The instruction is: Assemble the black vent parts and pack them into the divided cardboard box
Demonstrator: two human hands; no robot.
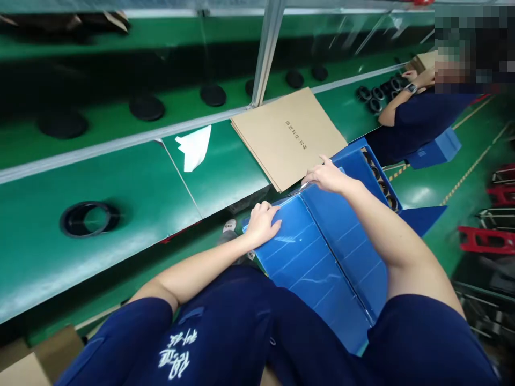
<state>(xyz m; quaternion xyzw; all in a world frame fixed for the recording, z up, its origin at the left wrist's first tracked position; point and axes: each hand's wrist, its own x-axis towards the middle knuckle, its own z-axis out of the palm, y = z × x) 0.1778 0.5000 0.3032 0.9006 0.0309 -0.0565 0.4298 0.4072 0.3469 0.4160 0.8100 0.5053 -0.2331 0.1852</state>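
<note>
A blue corrugated plastic box [322, 257] rests on my lap with its flaps folded over. My left hand [262, 222] lies on the left flap, fingers curled over its far edge. At the top edge of the right flap my right hand [326, 176] presses down, with the fingers closed around the flap's rim. Just beyond my right hand a stack of brown cardboard sheets [287, 134] with printed text lies on the green bench [161, 182].
A black ring [86, 219] lies on the bench at left, and a white paper scrap [195, 147] near the middle. Black discs [147, 107] sit on the belt behind. A co-worker in dark blue [418, 115] handles black rings at far right. Red frames [488, 238] stand on the floor.
</note>
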